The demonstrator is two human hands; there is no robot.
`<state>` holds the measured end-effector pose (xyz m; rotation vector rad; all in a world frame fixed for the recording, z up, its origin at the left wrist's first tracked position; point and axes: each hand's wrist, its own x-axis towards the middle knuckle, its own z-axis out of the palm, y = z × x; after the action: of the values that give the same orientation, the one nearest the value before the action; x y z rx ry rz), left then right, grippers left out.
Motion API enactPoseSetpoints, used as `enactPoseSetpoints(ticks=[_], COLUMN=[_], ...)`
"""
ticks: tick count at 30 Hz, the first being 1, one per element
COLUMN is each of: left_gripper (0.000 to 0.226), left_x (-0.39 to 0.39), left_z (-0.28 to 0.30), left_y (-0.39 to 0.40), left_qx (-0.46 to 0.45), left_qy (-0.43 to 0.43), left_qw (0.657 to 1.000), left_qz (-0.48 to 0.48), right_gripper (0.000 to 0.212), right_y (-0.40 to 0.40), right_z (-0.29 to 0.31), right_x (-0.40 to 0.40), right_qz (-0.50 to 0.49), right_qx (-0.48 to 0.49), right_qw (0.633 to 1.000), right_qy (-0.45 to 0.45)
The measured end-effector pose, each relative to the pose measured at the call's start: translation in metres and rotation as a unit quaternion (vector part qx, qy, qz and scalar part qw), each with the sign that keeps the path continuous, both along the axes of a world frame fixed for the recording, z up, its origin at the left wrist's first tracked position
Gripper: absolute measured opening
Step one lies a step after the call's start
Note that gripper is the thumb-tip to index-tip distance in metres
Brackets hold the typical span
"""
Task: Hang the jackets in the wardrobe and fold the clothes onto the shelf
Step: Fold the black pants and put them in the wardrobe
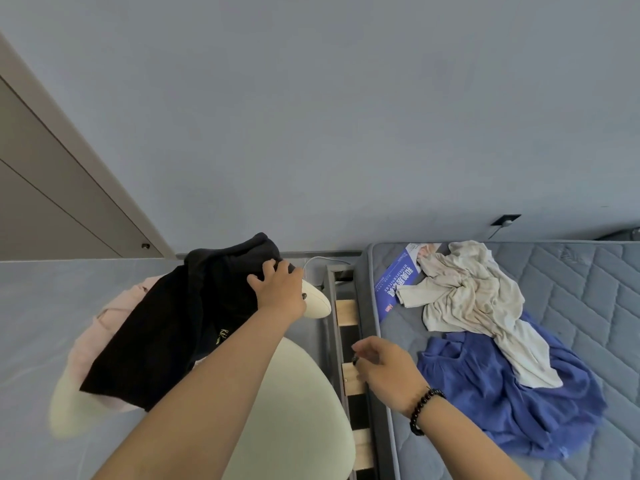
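Bare forearms, one beaded bracelet

Both arms are uncovered from forearm to fingertips, with no sleeve edge in view. The right wrist carries a bracelet [426,411] of round, glossy black beads strung in a single close-fitting loop. The left hand [277,292] and right hand [386,368] are gloveless.

Cream chair [301,393] sat lower centre; grey mattress [588,306] right; wall socket [506,220] upper right.
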<state>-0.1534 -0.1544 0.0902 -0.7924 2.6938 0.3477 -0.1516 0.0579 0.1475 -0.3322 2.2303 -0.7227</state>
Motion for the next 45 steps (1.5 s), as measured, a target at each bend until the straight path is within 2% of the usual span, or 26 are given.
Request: enactPoseSetpoints(ticks=[2, 5, 10, 13, 18, 20, 22, 24, 26, 29, 33, 37, 40, 42, 45], left_gripper=[0.043, 0.040, 0.041, 0.040, 0.041, 0.042, 0.042, 0.042, 0.044, 0.043, 0.041, 0.033, 0.034, 0.039, 0.039], left_x=[0.005, 0.022, 0.064, 0.092, 0.139, 0.150, 0.159, 0.170, 0.182, 0.192, 0.198, 0.216, 0.243, 0.262, 0.281], left_z=[0.003, 0.011, 0.046, 0.081, 0.147, 0.174, 0.199, 0.217, 0.227, 0.223, 0.180, 0.099, 0.042, 0.008, -0.031], left_y=[-0.006, -0.012, -0.003, 0.010, 0.054, 0.078, 0.097, 0.109, 0.119, 0.137, 0.160, 0.183, 0.201, 0.204, 0.201], left_qx=[0.010, 0.055, 0.121, 0.170, 0.187, 0.191, 0.195, 0.212, 0.226, 0.177, 0.166, 0.183, 0.187, 0.147, 0.070], left_qy=[0.040, 0.162, 0.319, 0.391, 0.517, 0.539, 0.552, 0.561, 0.549, 0.505, 0.411, 0.369, 0.347, 0.343, 0.342], left_qw=[0.999, 0.982, 0.928, 0.888, 0.819, 0.806, 0.799, 0.789, 0.794, 0.835, 0.882, 0.881, 0.884, 0.890, 0.903], left_qz=[0.006, 0.078, 0.149, 0.172, 0.166, 0.150, 0.138, 0.133, 0.131, 0.126, 0.163, 0.236, 0.253, 0.262, 0.249], right_gripper=[0.020, 0.017, 0.023, 0.037, 0.068, 0.078, 0.072, 0.051, 0.035, 0.028, 0.025, 0.018, 0.011, 0.017, 0.021], right_y=[-0.005, -0.006, 0.013, 0.020, 0.017, 0.015, 0.016, 0.021, 0.028, 0.033, 0.027, 0.024, 0.029, 0.037, 0.053], right_z=[0.005, 0.011, 0.021, 0.040, 0.088, 0.110, 0.128, 0.144, 0.159, 0.172, 0.158, 0.131, 0.112, 0.099, 0.067], right_x=[0.000, 0.005, 0.019, 0.025, 0.046, 0.056, 0.061, 0.060, 0.055, 0.054, 0.068, 0.080, 0.083, 0.077, 0.063], right_qz=[0.008, 0.022, 0.062, 0.089, 0.165, 0.193, 0.200, 0.190, 0.185, 0.215, 0.239, 0.240, 0.328, 0.396, 0.421], right_qx=[-0.014, -0.029, -0.034, -0.057, -0.185, -0.209, -0.237, -0.260, -0.259, -0.255, -0.233, -0.216, -0.161, -0.097, -0.069], right_qw=[1.000, 0.999, 0.997, 0.992, 0.950, 0.930, 0.907, 0.880, 0.861, 0.849, 0.872, 0.887, 0.858, 0.823, 0.810], right_qy=[-0.003, 0.002, 0.017, 0.071, 0.192, 0.234, 0.284, 0.348, 0.397, 0.411, 0.359, 0.331, 0.362, 0.396, 0.402])
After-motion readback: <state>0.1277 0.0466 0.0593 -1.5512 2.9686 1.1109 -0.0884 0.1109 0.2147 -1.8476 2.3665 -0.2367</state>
